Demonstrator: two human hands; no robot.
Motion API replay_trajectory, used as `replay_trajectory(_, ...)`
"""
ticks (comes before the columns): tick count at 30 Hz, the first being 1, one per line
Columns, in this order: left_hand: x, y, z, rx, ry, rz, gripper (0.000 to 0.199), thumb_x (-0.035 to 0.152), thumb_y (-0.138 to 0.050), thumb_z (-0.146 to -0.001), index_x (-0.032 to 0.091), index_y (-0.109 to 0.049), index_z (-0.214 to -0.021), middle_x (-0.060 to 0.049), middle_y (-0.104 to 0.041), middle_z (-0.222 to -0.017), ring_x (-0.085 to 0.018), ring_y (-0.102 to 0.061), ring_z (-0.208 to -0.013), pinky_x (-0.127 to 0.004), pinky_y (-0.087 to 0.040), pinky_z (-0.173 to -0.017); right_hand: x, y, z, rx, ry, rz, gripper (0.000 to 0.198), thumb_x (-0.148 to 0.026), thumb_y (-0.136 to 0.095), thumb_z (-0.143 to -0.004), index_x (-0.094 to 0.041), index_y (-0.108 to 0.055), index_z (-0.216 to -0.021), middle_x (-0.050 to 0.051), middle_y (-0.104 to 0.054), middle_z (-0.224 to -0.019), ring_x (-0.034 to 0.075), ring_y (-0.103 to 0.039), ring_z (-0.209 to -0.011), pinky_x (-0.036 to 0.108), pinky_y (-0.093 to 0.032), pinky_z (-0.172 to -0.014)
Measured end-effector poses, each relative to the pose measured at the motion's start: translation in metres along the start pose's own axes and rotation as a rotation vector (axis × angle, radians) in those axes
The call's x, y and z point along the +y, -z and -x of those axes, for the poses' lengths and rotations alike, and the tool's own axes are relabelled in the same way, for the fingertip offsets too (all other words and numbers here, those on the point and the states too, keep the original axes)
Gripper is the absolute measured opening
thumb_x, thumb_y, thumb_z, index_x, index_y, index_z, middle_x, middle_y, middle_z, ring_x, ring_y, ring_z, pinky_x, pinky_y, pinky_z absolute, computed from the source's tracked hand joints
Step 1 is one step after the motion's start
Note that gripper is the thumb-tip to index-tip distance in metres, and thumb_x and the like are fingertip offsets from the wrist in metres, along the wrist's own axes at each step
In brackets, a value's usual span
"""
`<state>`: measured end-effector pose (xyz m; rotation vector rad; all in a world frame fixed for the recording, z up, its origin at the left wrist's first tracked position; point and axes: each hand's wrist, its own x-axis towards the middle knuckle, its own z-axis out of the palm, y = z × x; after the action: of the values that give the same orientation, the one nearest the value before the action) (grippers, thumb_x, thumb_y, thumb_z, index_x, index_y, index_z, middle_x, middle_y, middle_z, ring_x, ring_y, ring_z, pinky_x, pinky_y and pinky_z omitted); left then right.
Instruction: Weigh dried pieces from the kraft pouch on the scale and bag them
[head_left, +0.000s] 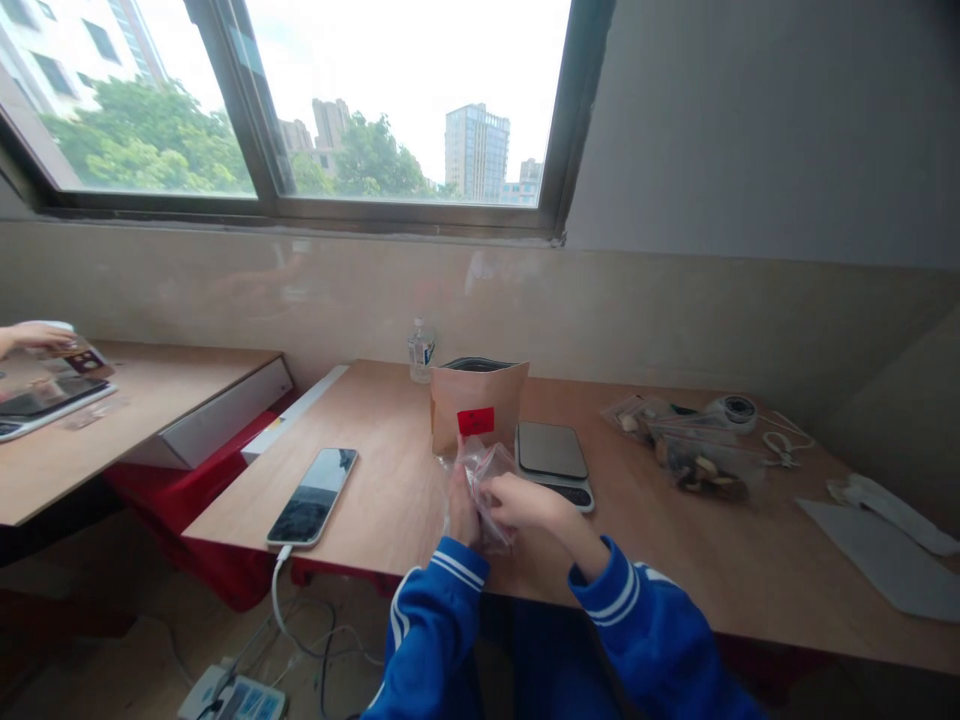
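Clear plastic bag (pixel 486 480) pinched between both hands (pixel 495 505) before open kraft pouch (pixel 478 405).

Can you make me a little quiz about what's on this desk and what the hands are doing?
1. True or false: both hands are holding a clear plastic bag.
2. What lies right of the brown paper bag? A) the phone B) the kitchen scale C) the water bottle
3. Fill in: the label on the brown paper bag is ____.

Key:
1. True: the left hand and right hand pinch the clear plastic bag.
2. B: the kitchen scale sits right of the brown paper bag; the phone lies to its left.
3. Red: the label.
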<state>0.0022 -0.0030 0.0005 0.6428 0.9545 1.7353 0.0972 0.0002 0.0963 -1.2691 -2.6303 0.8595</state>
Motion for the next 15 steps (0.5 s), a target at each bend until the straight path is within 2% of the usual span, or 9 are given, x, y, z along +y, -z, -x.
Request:
replay_trajectory(2,0.003,-0.002,0.001,-0.033,-0.055,0.033,0.061,0.059,-0.046,-0.083,0.017,-0.053,-0.126,-0.010,-0.065,-0.117,-0.022,-0.059,-0.111,-0.035,-0.045,-0.097,0.001,-0.010,-0.003,0.040,0.026,0.062,0.021,0.000,-0.052,-0.065,-0.018,-0.059,-0.059,-0.001,-0.057,-0.049,0.011,-0.049,-0.042,0.022,-0.035,-0.042)
replay_trajectory(5,0.005,-0.005,0.002,-0.067,-0.089,0.056,0.059,0.056,-0.043,-0.086,0.020,-0.047,-0.133,-0.008,-0.057,-0.129,-0.020,-0.051,-0.121,-0.032,-0.039,-0.104,-0.001,-0.019,-0.003,0.104,0.019,0.109,0.018,-0.005,-0.050,-0.074,-0.016,-0.063,-0.071,0.005,-0.064,-0.060,0.015,-0.056,-0.050,0.024,-0.040,-0.047)
replay_trajectory(10,0.009,-0.008,0.004,-0.053,-0.045,0.082,0.063,0.053,-0.041,-0.088,0.016,-0.039,-0.139,-0.011,-0.061,-0.123,-0.023,-0.055,-0.116,-0.035,-0.042,-0.102,-0.002,-0.030,0.004,0.173,-0.041,0.201,0.017,-0.015,-0.046,-0.087,-0.014,-0.062,-0.093,0.012,-0.068,-0.075,0.021,-0.063,-0.060,0.028,-0.043,-0.053)
replay_trajectory(12,0.010,-0.008,0.004,-0.049,-0.054,0.074,0.063,0.052,-0.040,-0.088,0.016,-0.038,-0.139,-0.011,-0.061,-0.123,-0.024,-0.055,-0.116,-0.035,-0.042,-0.102,0.000,-0.032,0.006,0.180,-0.038,0.170,0.017,-0.016,-0.045,-0.088,-0.014,-0.062,-0.093,0.011,-0.069,-0.079,0.020,-0.063,-0.063,0.026,-0.042,-0.054)
replay_trajectory(15,0.010,-0.006,0.004,-0.073,-0.080,0.027,0.062,0.051,-0.037,-0.090,0.015,-0.037,-0.140,-0.011,-0.059,-0.126,-0.024,-0.054,-0.118,-0.034,-0.042,-0.101,0.006,-0.030,0.009,0.204,0.034,0.046,0.016,-0.014,-0.048,-0.086,-0.016,-0.063,-0.081,0.007,-0.067,-0.078,0.017,-0.060,-0.065,0.024,-0.041,-0.057)
